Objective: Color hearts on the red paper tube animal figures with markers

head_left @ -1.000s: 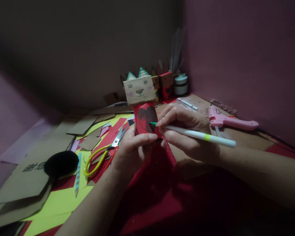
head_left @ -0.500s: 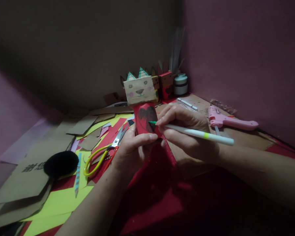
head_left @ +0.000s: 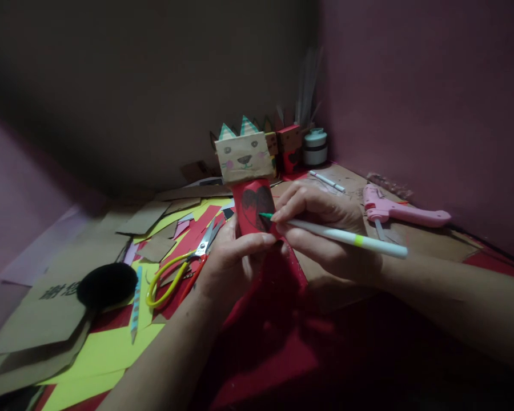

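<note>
A paper cat figure (head_left: 245, 157) with a tan square head, teal ears and a red body stands upright at the centre. A dark heart (head_left: 256, 204) is drawn on the red body. My left hand (head_left: 233, 260) grips the lower part of the figure, thumb across the front. My right hand (head_left: 325, 228) pinches a white marker (head_left: 351, 238) with a green tip, and the tip touches the heart's right side.
Yellow-handled scissors (head_left: 177, 271) lie left of my hands among red, yellow and brown paper scraps (head_left: 107, 348). A black round object (head_left: 107, 284) lies further left. A pink glue gun (head_left: 396, 212) lies at the right. Other paper figures (head_left: 289, 145) and a small jar (head_left: 316, 145) stand in the corner.
The marker has tilted very slightly and my left thumb has shifted a little on the figure. Everything else stays where it was.
</note>
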Motion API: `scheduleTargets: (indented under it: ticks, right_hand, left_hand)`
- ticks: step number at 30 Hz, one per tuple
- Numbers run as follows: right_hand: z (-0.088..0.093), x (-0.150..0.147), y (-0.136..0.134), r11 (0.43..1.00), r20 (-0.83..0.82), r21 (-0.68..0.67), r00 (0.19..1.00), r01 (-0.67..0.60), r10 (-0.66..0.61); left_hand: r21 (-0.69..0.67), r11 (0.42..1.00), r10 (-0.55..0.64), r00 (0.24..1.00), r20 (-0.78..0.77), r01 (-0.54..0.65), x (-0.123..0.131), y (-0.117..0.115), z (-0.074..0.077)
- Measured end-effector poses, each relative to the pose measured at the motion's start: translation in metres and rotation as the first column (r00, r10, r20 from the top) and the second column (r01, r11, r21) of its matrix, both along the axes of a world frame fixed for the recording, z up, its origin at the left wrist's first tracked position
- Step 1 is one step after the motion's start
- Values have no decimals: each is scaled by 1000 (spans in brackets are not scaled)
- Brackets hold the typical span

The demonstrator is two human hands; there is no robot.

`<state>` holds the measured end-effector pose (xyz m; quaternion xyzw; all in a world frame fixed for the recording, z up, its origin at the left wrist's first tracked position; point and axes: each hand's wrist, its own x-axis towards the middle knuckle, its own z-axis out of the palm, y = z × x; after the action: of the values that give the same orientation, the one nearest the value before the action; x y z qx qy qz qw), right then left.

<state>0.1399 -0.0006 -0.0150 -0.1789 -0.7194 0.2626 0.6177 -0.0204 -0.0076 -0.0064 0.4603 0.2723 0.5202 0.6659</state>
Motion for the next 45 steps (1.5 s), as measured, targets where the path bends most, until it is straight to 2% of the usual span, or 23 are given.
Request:
scheduleTargets:
  ticks: [5,10,15,24,29,33,36,41,45]
  right_hand:
    - [-2,-1,-1,999,-91,-44,995,27,-31]
    - [-3,-2,-2,998,-60,-49,998,31,-34]
    - [-3,-4,-2,996,-120,-77,992,33,-43]
    - [-3,-3,-2,994,-125,-102,991,36,-48]
    - [-2,-2,-3,999,-63,-43,998,24,-27]
    - [0,-2,-3,997,-100,-77,995,5,-12]
    - [0,-3,-3,999,-78,-35,997,3,-6]
    - [0,-2,-4,1000,0,-4,1000,20,-20]
    - [1,-1,-3,1000,25,-1,1000,-5,5]
  left_hand:
    - [-3,1000,-18,1000,-4,18,0,0,0]
    - [-1,1000,-18,1000,6,18,2,1,1]
    - [-25,1000,-11,1000,11,11,0,0,0]
    - [-32,999,-5,1000,8,5,1,1,0]
    - [-10,1000,-20,1000,-9,20,1,1,0]
    - [1,1000,-15,1000,-12,15,3,0,1]
    - [6,1000,-24,999,-39,25,5,-1,2]
    - [4,999,41,997,-66,-41,5,0,0]
    - [10,999,39,996,-79,-38,3,0,-1]
